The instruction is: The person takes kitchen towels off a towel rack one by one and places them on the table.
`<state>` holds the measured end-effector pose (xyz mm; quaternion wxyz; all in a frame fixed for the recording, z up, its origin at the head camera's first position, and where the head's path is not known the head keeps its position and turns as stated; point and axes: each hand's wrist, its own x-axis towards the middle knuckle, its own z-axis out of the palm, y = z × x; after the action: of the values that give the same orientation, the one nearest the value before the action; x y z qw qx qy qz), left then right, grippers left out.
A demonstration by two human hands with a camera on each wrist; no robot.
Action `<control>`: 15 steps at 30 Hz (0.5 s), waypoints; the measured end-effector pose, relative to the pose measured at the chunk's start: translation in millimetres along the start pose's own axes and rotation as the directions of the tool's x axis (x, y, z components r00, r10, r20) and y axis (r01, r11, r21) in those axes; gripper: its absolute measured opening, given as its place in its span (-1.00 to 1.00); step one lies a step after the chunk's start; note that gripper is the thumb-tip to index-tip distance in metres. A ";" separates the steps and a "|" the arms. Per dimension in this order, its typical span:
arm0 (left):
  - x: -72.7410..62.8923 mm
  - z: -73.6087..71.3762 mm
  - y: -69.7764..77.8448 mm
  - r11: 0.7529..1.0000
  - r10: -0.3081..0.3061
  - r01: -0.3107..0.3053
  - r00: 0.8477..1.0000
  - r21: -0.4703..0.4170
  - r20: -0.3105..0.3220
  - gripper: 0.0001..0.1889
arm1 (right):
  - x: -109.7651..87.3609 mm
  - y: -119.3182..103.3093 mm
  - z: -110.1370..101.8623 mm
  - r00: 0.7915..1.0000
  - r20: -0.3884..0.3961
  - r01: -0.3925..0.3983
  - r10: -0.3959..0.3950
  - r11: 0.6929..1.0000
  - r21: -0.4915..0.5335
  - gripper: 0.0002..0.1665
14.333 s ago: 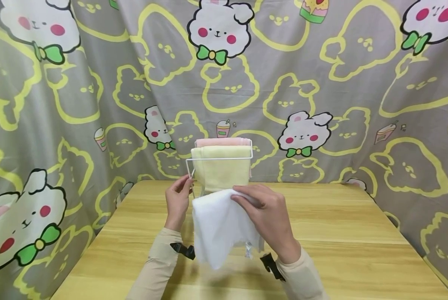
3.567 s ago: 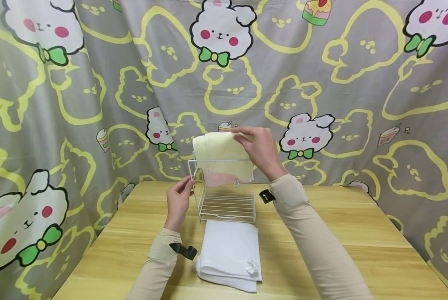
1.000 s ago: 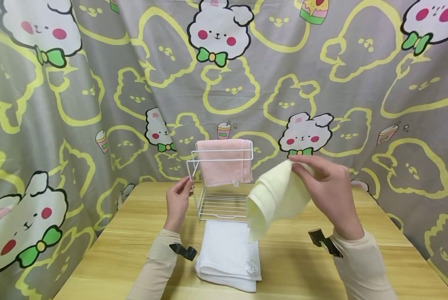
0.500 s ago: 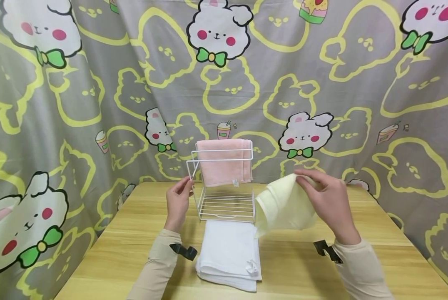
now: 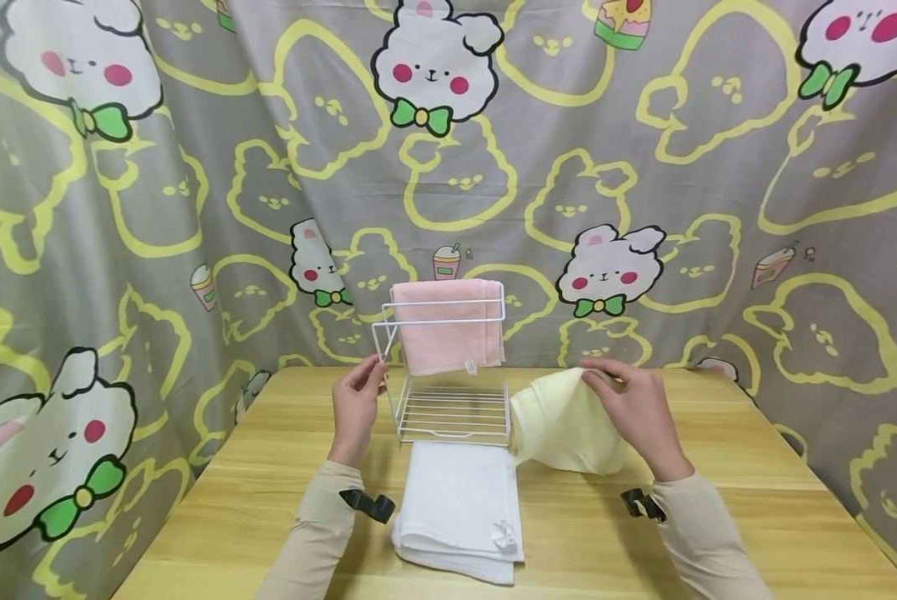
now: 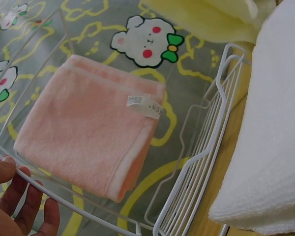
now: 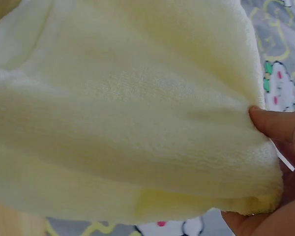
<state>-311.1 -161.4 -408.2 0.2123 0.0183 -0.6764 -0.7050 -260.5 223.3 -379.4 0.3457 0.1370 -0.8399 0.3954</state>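
Observation:
My left hand [image 5: 356, 408] grips the left side of a white wire rack [image 5: 448, 435]; in the left wrist view its thumb and fingers [image 6: 32, 199] close on the wire. On the rack's rear bar hangs a folded pink towel [image 5: 448, 329] with a small tag. My right hand [image 5: 636, 408] pinches the upper edge of a yellow towel [image 5: 561, 421], which hangs down right of the rack, its lower part close to or on the table. The right wrist view is mostly filled by that yellow towel [image 7: 128, 108]. In front of the rack lies a folded white towel [image 5: 459, 500].
The wooden table [image 5: 689, 517] runs back to a grey curtain [image 5: 568, 167] with cartoon animals. Black straps [image 5: 369, 505] are worn on both wrists. The rack's front bars stand out ahead of the pink towel.
Earlier, the white towel was laid down before the rack and the yellow towel lifted off its bar. Over the last second my right hand has lowered the yellow towel on the right; the left stays put.

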 end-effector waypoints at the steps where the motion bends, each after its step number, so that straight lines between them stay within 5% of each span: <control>1: 0.1 0.0 0.0 1.000 -0.002 0.002 1.000 -0.001 0.001 -0.67 | 0.3 3.4 2.0 1.000 0.006 -0.007 0.007 1.000 0.004 -0.79; 15: -0.9 -1.0 0.9 1.000 0.002 -0.002 1.000 0.001 0.008 -0.66 | 19.2 46.1 25.0 0.985 0.133 -0.096 0.105 0.993 -0.074 -0.77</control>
<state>-309.7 -162.0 -407.7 0.2101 0.0150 -0.6778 -0.7044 -309.4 235.0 -403.7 0.2712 0.1096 -0.8802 0.3737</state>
